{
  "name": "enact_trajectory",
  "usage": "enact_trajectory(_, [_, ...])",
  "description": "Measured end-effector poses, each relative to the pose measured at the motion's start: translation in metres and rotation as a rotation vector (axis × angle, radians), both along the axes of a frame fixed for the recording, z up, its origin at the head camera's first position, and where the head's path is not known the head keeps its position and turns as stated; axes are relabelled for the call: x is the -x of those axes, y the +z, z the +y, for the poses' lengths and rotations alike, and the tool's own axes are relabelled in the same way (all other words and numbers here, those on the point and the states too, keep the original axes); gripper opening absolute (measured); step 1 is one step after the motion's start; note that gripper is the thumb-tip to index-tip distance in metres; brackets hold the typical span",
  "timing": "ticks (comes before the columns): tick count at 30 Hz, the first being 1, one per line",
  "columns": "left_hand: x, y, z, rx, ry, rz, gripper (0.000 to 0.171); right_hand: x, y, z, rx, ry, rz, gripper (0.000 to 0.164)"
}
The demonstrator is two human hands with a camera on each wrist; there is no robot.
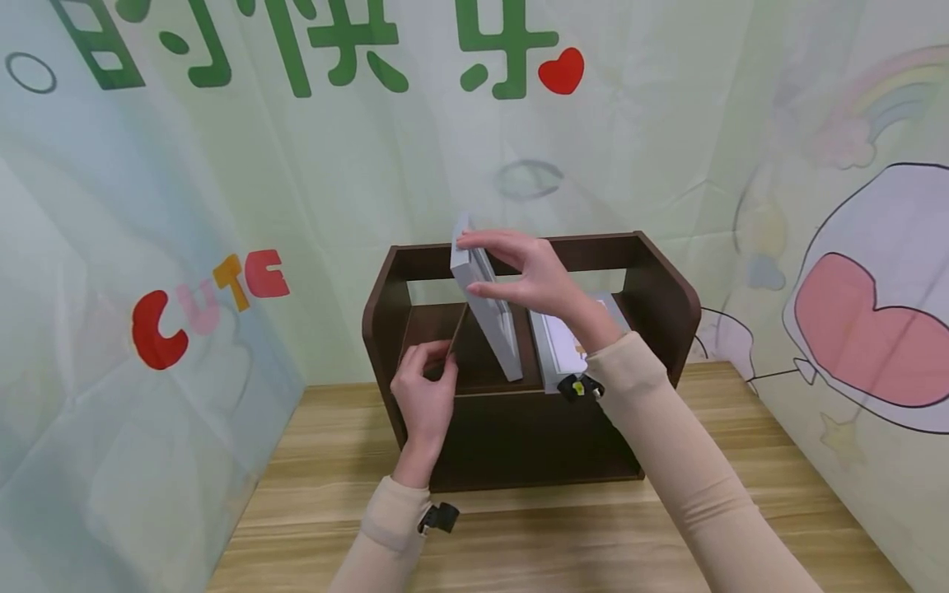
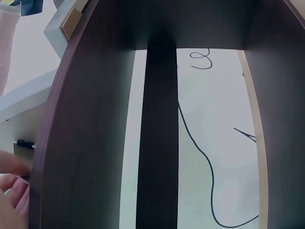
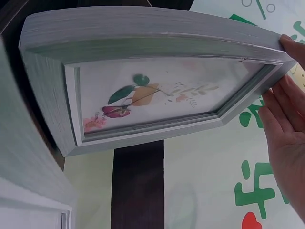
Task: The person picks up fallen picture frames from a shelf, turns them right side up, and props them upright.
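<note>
Head view: A dark brown shelf unit (image 1: 530, 441) stands on a wood-grain table (image 1: 319, 445), in front of a printed backdrop (image 1: 638, 156). The right hand (image 1: 530, 268) grasps the upper end of a gray-white picture frame (image 1: 491, 329) between thumb and fingers. The frame is inside the unit, tilted, with its upper end above the unit's back rail (image 1: 586, 254). The left hand (image 1: 424, 391) pinches the edge of a thin brown panel (image 1: 458, 329), to the left of the frame. A second frame (image 1: 544, 354) sits in the unit on the right.

Left wrist view: Dark panels enclose a bay crossed by a bar (image 2: 159, 133). Part of the left hand shows at the left edge; its hold cannot be told here.

Right wrist view: The grasped frame presents its front, which shows a dark-red rose (image 3: 116, 112) with green leaves. The right hand's thumb and fingers clamp the frame's right end. The second frame is partly visible at left.
</note>
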State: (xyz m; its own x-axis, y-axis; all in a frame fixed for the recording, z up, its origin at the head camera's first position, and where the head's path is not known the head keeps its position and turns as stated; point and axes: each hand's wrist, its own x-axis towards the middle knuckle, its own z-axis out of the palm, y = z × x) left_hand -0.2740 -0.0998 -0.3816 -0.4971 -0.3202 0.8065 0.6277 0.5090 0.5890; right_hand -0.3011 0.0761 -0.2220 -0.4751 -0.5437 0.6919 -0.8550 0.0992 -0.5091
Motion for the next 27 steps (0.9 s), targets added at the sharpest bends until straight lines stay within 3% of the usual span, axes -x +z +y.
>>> enact_trajectory(8, [0.001, -0.001, -0.006, 0.008, 0.051, -0.025, 0.011, -0.001, 0.001, -0.007, -0.038, -0.005, 0.065, 0.05])
enact_trajectory(15, [0.001, -0.001, -0.008, -0.01, 0.086, -0.033, 0.008, 0.027, -0.014, -0.01, -0.044, 0.002, 0.121, 0.051])
enact_trajectory(21, [0.002, 0.0, -0.01, -0.028, 0.104, -0.027, 0.01, 0.0, 0.001, -0.013, -0.083, -0.035, 0.122, 0.048])
enact_trajectory(27, [0.003, 0.001, -0.01, -0.043, 0.107, -0.022, 0.01, -0.007, 0.004, -0.015, -0.105, -0.062, 0.141, 0.048])
